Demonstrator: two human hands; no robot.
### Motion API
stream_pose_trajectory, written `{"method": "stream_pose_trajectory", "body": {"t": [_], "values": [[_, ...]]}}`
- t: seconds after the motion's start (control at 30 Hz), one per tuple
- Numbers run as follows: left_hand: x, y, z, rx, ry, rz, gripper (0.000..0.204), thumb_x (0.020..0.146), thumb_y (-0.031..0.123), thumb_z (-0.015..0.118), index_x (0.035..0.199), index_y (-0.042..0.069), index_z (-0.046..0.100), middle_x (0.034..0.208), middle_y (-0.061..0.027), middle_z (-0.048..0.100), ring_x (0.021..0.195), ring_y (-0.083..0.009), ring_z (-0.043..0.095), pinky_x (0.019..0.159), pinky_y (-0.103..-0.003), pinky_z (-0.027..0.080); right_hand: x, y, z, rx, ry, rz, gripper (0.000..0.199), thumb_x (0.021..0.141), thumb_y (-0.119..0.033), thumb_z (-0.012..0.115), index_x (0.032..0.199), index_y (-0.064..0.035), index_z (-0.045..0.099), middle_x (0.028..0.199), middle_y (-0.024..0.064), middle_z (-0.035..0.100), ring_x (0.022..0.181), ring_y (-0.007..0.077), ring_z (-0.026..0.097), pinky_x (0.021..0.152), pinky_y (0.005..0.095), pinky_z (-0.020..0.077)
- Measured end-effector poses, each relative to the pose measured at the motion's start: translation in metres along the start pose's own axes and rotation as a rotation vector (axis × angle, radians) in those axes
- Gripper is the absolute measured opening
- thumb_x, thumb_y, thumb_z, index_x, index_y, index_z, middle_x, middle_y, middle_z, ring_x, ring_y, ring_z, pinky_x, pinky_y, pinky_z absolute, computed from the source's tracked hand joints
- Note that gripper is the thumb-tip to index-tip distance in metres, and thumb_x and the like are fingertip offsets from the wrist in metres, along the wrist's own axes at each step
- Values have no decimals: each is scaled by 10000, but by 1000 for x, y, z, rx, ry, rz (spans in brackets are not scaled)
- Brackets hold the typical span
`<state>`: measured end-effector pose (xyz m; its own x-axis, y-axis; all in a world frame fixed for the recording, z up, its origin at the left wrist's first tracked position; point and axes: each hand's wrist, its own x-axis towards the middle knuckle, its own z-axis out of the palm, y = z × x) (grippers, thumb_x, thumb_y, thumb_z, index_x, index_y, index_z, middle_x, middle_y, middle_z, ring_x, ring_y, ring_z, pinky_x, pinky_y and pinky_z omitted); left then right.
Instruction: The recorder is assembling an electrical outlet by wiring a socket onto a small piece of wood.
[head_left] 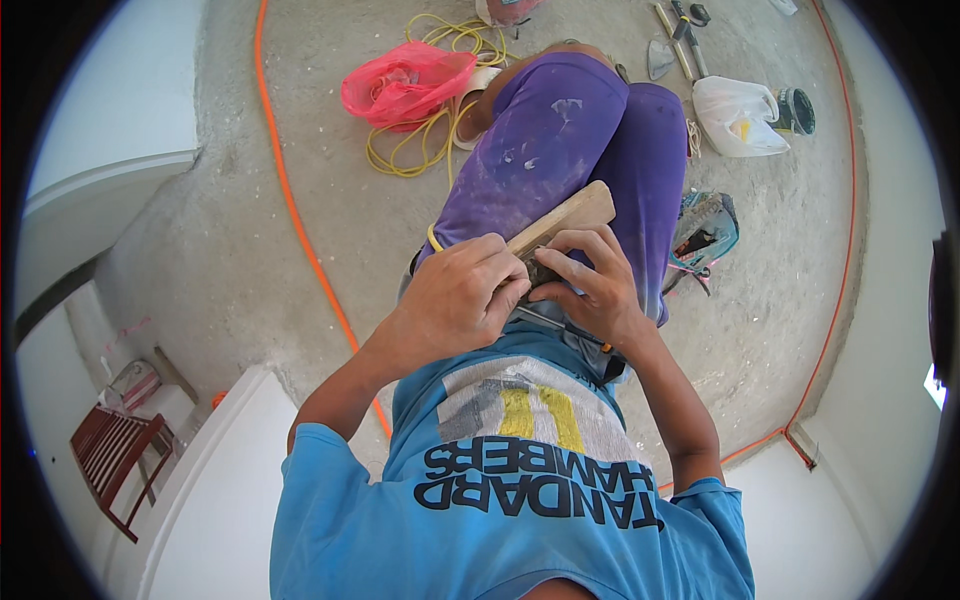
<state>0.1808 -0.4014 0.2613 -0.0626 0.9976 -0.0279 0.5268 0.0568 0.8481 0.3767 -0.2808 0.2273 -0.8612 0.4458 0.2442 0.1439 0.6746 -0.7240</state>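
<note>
Close to my waist, above my purple trousers, both hands meet at a flat piece of wood [572, 218] with a blunt end. A dark part on its near side shows between my fingers; I cannot make out its kind. My left hand [462, 292] is closed at the near left end of the wood, its thumb against the bent fingers. My right hand [600, 288] curls over the near edge, with thumb and fingers pinching at the dark part. The fingers hide much of what they grip. The wood slants away to the right across my lap.
A pink plastic bag [408, 84] and a yellow cord [405, 165] lie ahead on the left. On the right are a white plastic bag [738, 116], a dark bucket [797, 110], a scraper [660, 58] and a teal-and-black container [706, 232]. An orange cable [291, 205] crosses the concrete floor.
</note>
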Motion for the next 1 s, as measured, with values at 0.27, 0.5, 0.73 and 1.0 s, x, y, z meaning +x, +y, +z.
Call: {"method": "stream_pose_trajectory", "body": {"t": [0.27,0.5,0.73,1.0], "values": [[28,-3,-3,65,-8,78,68,885,70,721,895,39,661,828,-108,620,769,-311,638,693,-412,507,3,1,-4,113,-10,-21,466,696,-145,889,1121,-56,718,1062,100,657,952,294,669,788,393,567],[1,-10,-10,32,-23,23,66,884,66,719,878,40,658,825,-104,618,764,-308,634,684,-407,495,-3,1,-4,189,-45,111,428,704,-140,897,1093,-64,735,1048,103,658,941,292,673,792,376,574],[-8,-10,-3,36,39,-6,69,867,44,729,871,53,661,837,-87,628,776,-288,641,685,-395,500,6,-17,-19,117,-95,174,320,728,-136,886,1007,-50,757,995,95,651,918,271,645,772,373,556],[1,-16,13,214,186,113,99,853,42,740,887,60,649,848,-71,626,788,-269,638,673,-380,506,8,-12,-17,112,-161,115,209,736,-91,861,917,-38,772,915,72,651,876,257,620,738,371,537]]}}
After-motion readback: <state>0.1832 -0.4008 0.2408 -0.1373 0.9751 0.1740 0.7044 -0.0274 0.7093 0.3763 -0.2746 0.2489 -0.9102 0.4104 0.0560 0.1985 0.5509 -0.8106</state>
